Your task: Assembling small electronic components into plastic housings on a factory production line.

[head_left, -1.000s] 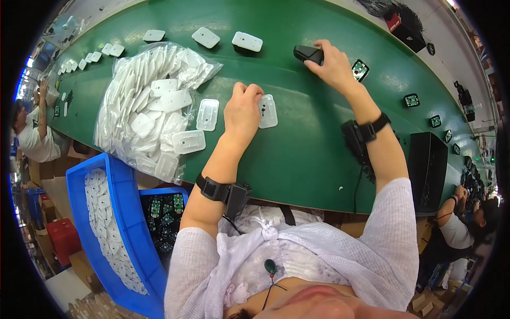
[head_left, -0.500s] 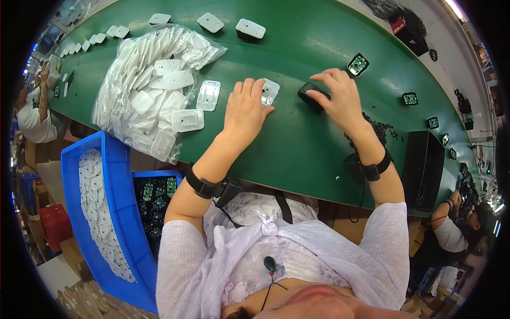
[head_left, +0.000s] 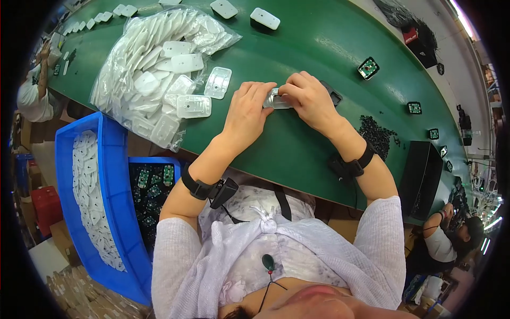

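Observation:
A small white plastic cover (head_left: 277, 101) is held low over the green table between my two hands. My left hand (head_left: 247, 110) grips its left end, thumb below and fingers above. The curled fingers of my right hand (head_left: 309, 102) pinch its right end and hide part of it. Just past the right knuckles lies a black plastic case (head_left: 333, 94), partly covered by that hand. Left of my left hand, a loose white cover (head_left: 218, 83) rests flat on the table, close to an open plastic bag (head_left: 123, 64) heaped with more white covers.
Small black parts (head_left: 376, 137) are piled right of my right forearm, near a black box (head_left: 422, 178). Several black cases with green circuit boards (head_left: 368, 68) line the right side. A blue bin (head_left: 114, 212) of white pieces stands lower left. Co-workers sit at both sides.
My right hand has left the black case and moved left onto the white cover beside my left hand. The black case now lies on the table, and the view has shifted slightly.

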{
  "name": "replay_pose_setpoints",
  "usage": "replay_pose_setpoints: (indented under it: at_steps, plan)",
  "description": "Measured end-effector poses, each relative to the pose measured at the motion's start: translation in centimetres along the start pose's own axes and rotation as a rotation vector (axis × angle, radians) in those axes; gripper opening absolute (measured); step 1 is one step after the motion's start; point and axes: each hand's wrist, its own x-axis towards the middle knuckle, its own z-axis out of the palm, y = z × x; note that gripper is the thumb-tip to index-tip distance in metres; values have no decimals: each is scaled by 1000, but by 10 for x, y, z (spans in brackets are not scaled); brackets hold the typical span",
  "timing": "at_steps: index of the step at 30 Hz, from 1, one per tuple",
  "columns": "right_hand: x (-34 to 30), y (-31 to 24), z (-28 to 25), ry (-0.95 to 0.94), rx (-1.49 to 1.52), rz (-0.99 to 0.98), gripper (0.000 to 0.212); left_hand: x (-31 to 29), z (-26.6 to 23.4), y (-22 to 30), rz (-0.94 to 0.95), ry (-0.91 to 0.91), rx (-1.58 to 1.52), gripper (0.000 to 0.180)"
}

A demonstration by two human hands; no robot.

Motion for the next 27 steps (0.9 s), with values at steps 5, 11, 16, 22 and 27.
replay_pose_setpoints:
  at_steps: [5,11,16,22,27]
  plan:
    - [5,5,-2,-64,-120,-176,20,0,-2,1,-1,-4,13,50]
    - [-2,9,-2,-38,47,-49,15,0,-2,1,-6,-4,10,50]
    - [-4,5,-6,-34,56,35,10,0,-1,-1,-7,-10,7,49]
    - [-1,-3,-11,-86,-292,-136,16,-1,0,-1,-8,-5,5,49]
    - [-1,-10,-14,-120,-450,-177,14,-2,0,0,6,1,22,50]
